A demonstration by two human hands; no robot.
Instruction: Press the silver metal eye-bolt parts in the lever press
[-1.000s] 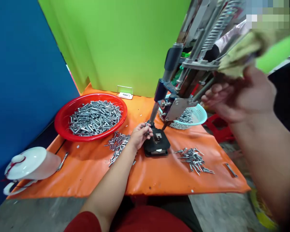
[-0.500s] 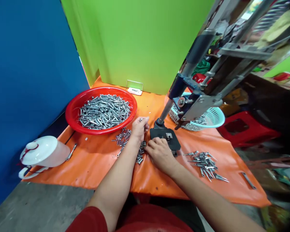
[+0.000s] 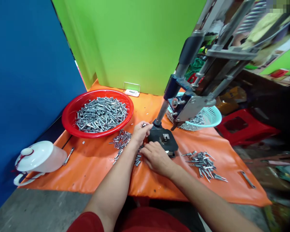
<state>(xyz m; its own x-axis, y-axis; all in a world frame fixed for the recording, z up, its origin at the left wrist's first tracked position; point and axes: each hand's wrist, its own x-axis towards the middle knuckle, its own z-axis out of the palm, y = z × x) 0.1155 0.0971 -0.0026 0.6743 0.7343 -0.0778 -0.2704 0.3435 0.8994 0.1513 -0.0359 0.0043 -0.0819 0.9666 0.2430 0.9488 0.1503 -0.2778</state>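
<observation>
"Head view: what stood left of the black press base?"

"Farthest left of it, a lidded white pot with a spanner-like tool just beside it. Next came a red basin heaped with metal parts, then a loose pile of similar small pieces nearer the base."

"And the hands?"

"The left hand was at the base's left edge, thumb and fingers drawn together on a small metal piece. The right hand was palm down at its front left corner, fingers curled beside more loose parts; I couldn't tell whether it gripped any."

"Right of the base?"

"Behind it, a pale blue basket holding parts; nearer me, a pile of thin-ended parts; farthest right, a spanner."
</observation>
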